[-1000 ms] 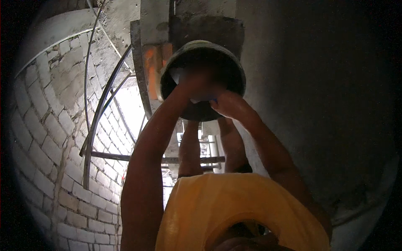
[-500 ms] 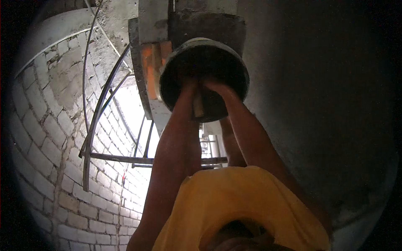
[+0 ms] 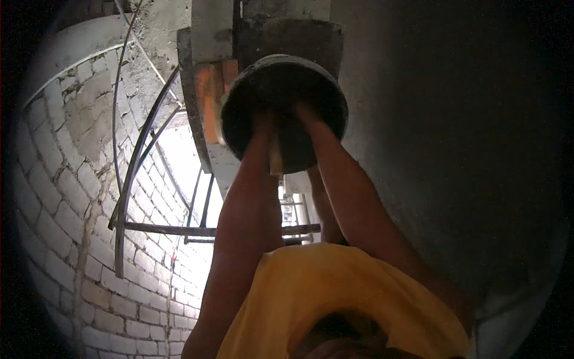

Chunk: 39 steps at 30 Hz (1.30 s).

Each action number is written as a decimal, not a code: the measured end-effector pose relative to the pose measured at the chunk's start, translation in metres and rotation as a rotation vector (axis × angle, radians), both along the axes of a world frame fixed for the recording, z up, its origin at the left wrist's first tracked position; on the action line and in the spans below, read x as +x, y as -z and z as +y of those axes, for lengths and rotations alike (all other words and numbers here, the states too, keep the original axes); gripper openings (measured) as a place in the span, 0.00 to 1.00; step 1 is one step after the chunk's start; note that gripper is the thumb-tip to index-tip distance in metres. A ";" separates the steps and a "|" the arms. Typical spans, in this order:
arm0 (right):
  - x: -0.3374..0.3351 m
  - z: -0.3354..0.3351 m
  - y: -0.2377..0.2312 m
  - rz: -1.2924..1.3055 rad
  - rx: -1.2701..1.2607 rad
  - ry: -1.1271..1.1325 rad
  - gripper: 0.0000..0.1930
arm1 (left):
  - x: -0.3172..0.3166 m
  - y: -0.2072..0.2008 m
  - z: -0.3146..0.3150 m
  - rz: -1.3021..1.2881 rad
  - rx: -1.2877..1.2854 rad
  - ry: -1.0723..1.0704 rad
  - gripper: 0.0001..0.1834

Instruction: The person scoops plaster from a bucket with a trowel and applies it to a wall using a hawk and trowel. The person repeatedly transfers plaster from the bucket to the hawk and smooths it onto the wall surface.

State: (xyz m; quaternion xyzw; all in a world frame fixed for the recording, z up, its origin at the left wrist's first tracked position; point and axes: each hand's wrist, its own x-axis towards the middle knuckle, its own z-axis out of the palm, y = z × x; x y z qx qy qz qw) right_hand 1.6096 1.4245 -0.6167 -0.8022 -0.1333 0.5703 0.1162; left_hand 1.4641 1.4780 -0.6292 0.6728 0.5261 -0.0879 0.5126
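The round pan (image 3: 284, 110) is looking like dull, dark metal crusted with grey mortar. The brick wall (image 3: 66, 197) is showing rough, pale, matt faces with coarse joints. The thin bars (image 3: 128, 197) are appearing as dark, unpolished steel.

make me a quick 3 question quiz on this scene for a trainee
1. True or false: both hands are raised to the round dark pan.
2. Which wall stands on the person's left? A) pale brick wall B) glass wall C) wooden fence
3. Fill in: the garment at the bottom of the picture is ____ in colour.

Key
1. True: the left hand and right hand both press against the pan's underside.
2. A: the pale brick wall, with curved metal bars in front of it.
3. Yellow: the yellow shirt.
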 end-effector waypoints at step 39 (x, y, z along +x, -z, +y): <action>-0.007 -0.034 -0.136 0.725 0.350 0.628 0.19 | -0.005 -0.122 -0.026 -0.260 -0.754 -0.788 0.24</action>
